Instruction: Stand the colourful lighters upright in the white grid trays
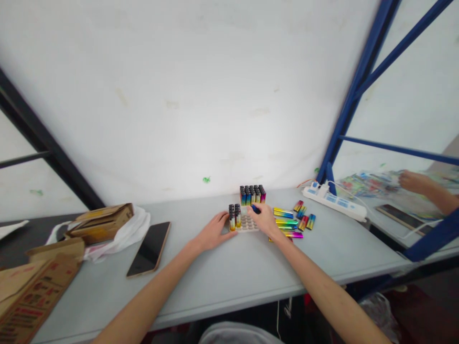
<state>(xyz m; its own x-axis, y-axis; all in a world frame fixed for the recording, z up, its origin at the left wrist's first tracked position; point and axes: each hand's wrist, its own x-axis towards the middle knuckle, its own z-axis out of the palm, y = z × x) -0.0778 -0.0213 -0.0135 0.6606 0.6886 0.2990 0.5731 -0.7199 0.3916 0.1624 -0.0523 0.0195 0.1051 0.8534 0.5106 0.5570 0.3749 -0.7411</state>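
A white tray with round holes [248, 223] lies on the table between my hands. Several black-topped, yellow-bodied lighters [234, 218] stand upright in its left end. My left hand [212, 232] is at that end, its thumb along the front corner and its fingers against the left side. Over the tray's right part, my right hand [265, 220] pinches a dark blue lighter [256, 209]; its lower end is hard to make out. Just behind stands a block of upright multicoloured lighters [253, 196]. Right of my right hand lie shiny lighter-like pieces [287, 223] in a loose heap.
Shorter colourful pieces [303, 221] lie farther right, near a white power strip [334, 203]. To the left are a phone [149, 249], a cardboard box [102, 224] on a white plastic bag and another box [43, 286]. Another person's hand [418, 181] shows beyond the blue frame.
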